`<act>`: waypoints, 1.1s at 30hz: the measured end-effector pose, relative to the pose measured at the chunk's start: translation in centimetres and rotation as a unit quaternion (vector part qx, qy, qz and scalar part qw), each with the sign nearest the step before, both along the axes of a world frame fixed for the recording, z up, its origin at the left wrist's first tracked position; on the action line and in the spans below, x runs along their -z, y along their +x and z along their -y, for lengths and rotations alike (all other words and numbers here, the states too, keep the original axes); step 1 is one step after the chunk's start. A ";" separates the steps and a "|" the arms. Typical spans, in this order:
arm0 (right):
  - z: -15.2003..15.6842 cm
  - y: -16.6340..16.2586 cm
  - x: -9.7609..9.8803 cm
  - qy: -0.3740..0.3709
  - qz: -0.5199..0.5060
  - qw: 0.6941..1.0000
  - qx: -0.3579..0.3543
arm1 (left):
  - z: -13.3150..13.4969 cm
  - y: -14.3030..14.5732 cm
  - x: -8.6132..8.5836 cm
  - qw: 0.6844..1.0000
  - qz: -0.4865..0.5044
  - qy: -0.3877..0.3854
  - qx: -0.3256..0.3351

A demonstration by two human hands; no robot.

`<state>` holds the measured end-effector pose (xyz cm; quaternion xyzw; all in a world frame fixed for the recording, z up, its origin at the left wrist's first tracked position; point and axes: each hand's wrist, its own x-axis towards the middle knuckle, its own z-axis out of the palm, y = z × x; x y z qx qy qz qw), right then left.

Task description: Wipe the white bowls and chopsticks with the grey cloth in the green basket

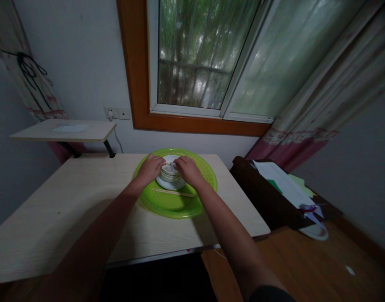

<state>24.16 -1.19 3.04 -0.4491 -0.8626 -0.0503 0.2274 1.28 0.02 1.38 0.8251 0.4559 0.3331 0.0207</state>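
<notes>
A round green plastic tray lies on the light wooden table. In its middle a small stack of white bowls stands on a white plate. My left hand curls around the stack's left side and my right hand around its right side, both touching the bowls with bent fingers. A pair of wooden chopsticks lies in the tray just in front of the plate.
A small raised shelf stands at the table's back left, below a wall socket. A window with curtains is behind. To the right, a dark low cabinet carries papers. Wooden floor lies beyond.
</notes>
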 end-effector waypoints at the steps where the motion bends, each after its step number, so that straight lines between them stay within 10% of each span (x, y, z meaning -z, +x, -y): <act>1: -0.1 0.3 0.0 -0.002 -0.012 1.000 0.008 | -0.1 -0.1 0.0 1.000 0.007 0.005 -0.016; 17: -3.5 5.2 1.7 0.038 -0.396 0.901 0.175 | -0.7 -1.6 0.1 0.983 0.127 -0.002 -0.133; 33: -2.5 3.7 0.8 -0.056 -0.515 0.855 0.033 | 0.2 0.2 0.0 0.995 0.043 -0.049 0.078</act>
